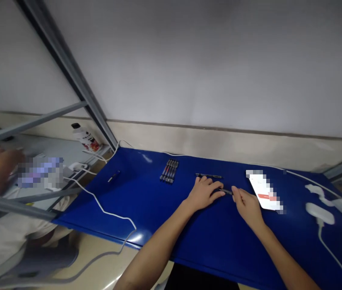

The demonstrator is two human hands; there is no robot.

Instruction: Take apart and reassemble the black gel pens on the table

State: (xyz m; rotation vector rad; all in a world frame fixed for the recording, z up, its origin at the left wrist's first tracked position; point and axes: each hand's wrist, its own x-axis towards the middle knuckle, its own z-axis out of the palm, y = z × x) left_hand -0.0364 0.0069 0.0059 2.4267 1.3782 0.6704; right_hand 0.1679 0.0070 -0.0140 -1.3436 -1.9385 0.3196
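A dark pen (226, 191) spans the gap between my two hands, low over the blue table (146, 209). At its left end, the thumb and fingers of my left hand (203, 193) are closed on it. The fingers of my right hand (246, 204) pinch its other end. Just beyond my left hand lies a second dark pen (213, 176), roughly level with the table's back edge. Farther left, several similar pens (168, 171) lie side by side in a neat row. A short dark pen or pen part (114, 176) rests alone near the table's left side.
Right of my hands lies a lit phone (263, 189). Beyond it are a white oval device (320, 213) and its cable. A white cable (102, 207) crosses the table's left edge. Metal frame bars (95, 108) stand left, where a co-worker's hand (6, 161) and a bottle (86, 137) appear.
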